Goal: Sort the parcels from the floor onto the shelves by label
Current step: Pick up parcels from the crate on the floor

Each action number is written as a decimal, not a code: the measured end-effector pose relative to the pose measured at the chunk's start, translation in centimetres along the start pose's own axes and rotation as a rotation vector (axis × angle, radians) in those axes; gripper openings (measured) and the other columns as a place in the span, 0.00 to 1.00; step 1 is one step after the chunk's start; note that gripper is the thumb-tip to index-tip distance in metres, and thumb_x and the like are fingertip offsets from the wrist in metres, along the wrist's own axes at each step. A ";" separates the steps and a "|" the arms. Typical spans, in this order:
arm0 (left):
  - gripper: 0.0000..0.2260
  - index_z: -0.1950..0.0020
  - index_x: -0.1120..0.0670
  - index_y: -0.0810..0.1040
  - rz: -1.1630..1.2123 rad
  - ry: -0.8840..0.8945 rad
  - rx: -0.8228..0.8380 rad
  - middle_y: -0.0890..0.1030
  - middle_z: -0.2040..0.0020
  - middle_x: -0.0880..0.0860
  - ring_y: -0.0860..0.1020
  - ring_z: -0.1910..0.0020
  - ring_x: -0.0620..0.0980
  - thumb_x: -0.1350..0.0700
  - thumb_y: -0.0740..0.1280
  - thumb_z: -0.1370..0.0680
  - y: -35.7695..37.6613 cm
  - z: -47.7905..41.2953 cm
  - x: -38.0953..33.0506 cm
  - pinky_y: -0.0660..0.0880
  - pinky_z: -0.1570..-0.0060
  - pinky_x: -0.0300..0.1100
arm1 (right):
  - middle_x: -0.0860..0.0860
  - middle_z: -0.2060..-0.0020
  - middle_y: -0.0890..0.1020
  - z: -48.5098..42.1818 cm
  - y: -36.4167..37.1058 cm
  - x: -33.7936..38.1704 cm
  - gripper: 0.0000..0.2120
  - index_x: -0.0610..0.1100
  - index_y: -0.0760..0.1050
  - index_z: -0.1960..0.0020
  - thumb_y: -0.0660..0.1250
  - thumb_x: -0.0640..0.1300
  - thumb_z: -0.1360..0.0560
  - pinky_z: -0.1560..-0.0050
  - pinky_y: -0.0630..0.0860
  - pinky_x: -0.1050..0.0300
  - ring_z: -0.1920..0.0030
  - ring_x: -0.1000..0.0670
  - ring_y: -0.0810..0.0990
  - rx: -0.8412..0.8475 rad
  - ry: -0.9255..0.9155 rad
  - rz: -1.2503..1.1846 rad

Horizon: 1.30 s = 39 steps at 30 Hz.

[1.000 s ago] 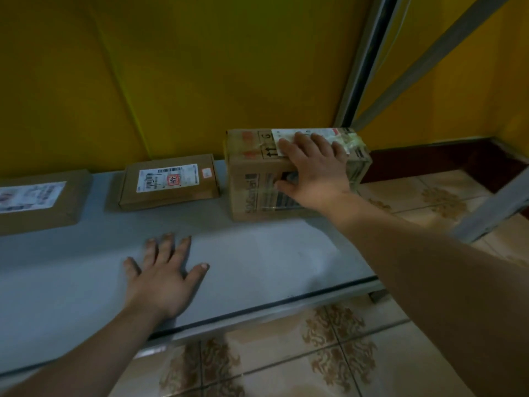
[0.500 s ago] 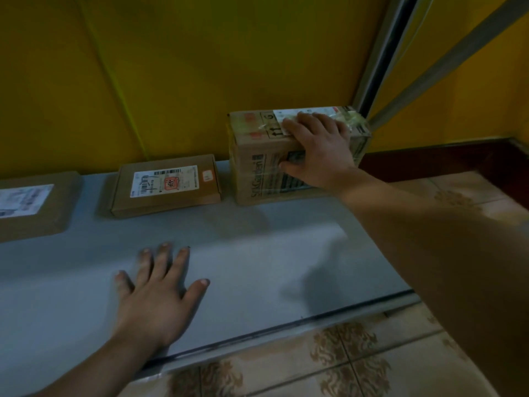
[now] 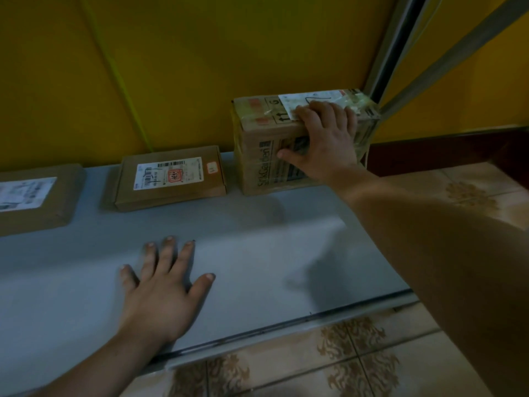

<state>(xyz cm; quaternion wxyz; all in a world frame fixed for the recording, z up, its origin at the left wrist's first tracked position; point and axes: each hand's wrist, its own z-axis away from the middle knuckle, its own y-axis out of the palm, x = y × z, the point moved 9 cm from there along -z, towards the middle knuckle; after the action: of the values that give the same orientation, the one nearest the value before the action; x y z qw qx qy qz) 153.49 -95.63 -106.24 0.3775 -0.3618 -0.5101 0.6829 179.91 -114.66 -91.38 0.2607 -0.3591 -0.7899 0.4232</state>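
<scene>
A tall taped cardboard parcel [image 3: 259, 156] with a white label on top stands at the back right of the grey shelf [image 3: 257, 247], close to the yellow wall. My right hand [image 3: 323, 144] holds its front top edge, fingers over the top and thumb on the front face. My left hand [image 3: 163, 293] lies flat on the shelf near its front edge, fingers spread, holding nothing. A flat brown parcel [image 3: 171, 179] with a barcode label lies left of the tall one. Another flat labelled parcel [image 3: 34, 199] lies at the far left, cut off by the frame.
The yellow wall [image 3: 200, 67] backs the shelf. A grey metal upright [image 3: 392, 44] and a diagonal brace [image 3: 458, 53] stand at the right end. Patterned floor tiles [image 3: 329, 359] lie below and to the right, with a dark skirting board [image 3: 446, 150].
My right hand has pushed the tall parcel back toward the wall and the right upright. My left hand stays flat on the shelf.
</scene>
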 end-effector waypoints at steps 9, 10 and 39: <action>0.40 0.22 0.41 0.40 -0.009 -0.004 0.003 0.39 0.20 0.46 0.36 0.22 0.52 0.28 0.31 0.33 0.1 0.0 0.0 0.43 0.27 0.63 | 0.45 0.29 0.66 -1.0 0.5 -0.3 0.42 0.49 0.65 0.27 0.69 0.70 0.33 0.25 0.44 0.40 0.27 0.40 0.60 0.017 -0.006 -0.003; 0.40 0.22 0.41 0.40 -0.008 -0.006 0.003 0.39 0.20 0.46 0.36 0.22 0.52 0.28 0.31 0.33 0.1 0.0 0.0 0.43 0.27 0.63 | 0.45 0.29 0.67 -1.1 0.6 -0.4 0.42 0.49 0.65 0.27 0.69 0.70 0.33 0.25 0.44 0.40 0.27 0.40 0.60 0.021 -0.008 -0.007; 0.32 0.21 0.52 0.57 0.231 0.055 0.236 0.58 0.21 0.54 0.57 0.23 0.54 0.42 0.63 0.21 -16.8 8.0 1.1 0.59 0.27 0.49 | 0.45 0.22 0.60 5.9 -17.3 12.4 0.38 0.49 0.54 0.20 0.60 0.65 0.23 0.23 0.53 0.43 0.23 0.42 0.57 0.811 0.109 0.092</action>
<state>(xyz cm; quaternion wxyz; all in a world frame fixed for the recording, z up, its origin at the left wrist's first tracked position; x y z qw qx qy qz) 148.46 -94.78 -88.37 0.3504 -0.3898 -0.3708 0.7666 162.24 -114.36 -78.24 0.4037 -0.2840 -0.5272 0.6917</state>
